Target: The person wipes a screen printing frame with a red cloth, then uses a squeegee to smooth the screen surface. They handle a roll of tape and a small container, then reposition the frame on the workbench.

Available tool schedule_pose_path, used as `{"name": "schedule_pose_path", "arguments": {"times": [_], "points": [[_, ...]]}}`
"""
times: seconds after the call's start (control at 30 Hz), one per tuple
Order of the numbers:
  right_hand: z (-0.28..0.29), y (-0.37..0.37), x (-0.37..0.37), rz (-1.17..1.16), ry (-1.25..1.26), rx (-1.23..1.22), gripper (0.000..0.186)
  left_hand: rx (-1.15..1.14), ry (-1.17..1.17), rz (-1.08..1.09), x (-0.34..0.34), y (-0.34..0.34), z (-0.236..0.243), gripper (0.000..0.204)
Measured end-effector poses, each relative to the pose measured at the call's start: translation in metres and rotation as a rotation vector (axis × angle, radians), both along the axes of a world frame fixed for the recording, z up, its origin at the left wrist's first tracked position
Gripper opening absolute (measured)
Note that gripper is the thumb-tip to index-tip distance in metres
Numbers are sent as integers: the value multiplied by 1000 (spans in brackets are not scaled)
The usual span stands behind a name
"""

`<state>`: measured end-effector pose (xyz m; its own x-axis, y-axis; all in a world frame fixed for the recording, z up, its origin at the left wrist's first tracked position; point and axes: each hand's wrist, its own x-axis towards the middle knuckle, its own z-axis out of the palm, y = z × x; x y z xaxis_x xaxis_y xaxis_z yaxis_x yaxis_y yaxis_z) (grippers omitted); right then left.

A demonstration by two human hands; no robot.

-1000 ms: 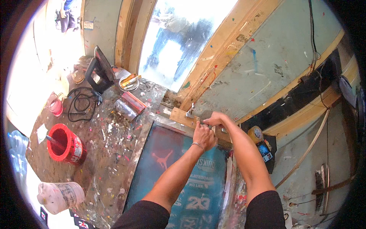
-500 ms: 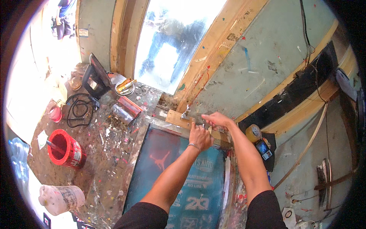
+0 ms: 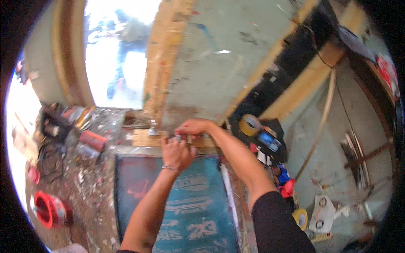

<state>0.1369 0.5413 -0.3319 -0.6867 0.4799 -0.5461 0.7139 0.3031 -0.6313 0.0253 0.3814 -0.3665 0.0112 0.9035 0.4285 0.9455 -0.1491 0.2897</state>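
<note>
A screen-printing frame with teal mesh and pale stencilled designs lies in front of me. Along its far edge runs a wooden block, with a small metal screw fitting standing at its left part. My left hand, with a bracelet at the wrist, is over the far rim of the frame, fingers curled against the block. Just beyond it, my right hand is closed, thumb and fingers pinched together close to the left fingertips. Blur and the fingers hide what is between them.
Left on the paint-spotted table stand a red bucket and a red-and-clear block-shaped thing. Tape rolls and a phone-like device sit on a dark ledge at right. A window and a wall rise beyond.
The whole view has swung right, so the table, frame and hands appear further left, with more of the right side visible. Both hands stay at the wooden block, the right now closer to the left.
</note>
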Motion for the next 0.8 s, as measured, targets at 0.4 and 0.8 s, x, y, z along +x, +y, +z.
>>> {"name": "schedule_pose_path", "arguments": {"times": [0.4, 0.8], "points": [[6, -13, -1, -150, -65, 146, 59, -36, -6, -53, 4, -2, 4, 37], [8, 5, 11, 36, -87, -48, 60, -71, -65, -30, 8, 0, -2, 39]]}}
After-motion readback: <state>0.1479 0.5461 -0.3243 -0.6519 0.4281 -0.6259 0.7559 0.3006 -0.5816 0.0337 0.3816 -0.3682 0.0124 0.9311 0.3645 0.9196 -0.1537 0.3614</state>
